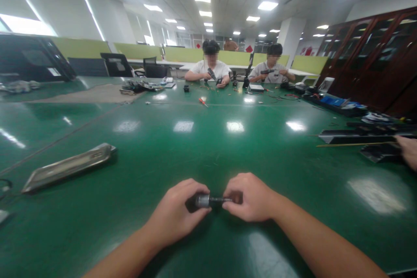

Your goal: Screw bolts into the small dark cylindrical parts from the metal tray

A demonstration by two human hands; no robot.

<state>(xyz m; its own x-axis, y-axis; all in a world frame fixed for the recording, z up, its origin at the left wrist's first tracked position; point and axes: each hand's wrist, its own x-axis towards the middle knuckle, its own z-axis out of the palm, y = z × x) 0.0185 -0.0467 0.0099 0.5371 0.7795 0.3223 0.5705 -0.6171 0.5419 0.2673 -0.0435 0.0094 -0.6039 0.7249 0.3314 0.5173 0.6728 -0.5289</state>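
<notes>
Left hand (179, 208): fingers were clamped on grey cylinder (204, 200)
Right hand (250, 197): fingers pinched dark shaft (215, 200)
Cylinder position: toward tabletop's (215, 150) near edge
Shaft step: apparently two-handed handling
Next move: likely required steady alignment

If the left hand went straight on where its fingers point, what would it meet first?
Probably the right hand, which pinches the far end of the small part; depth is unclear.

No txt, nos, labels, brands or signs legible in head cam pic.
</notes>
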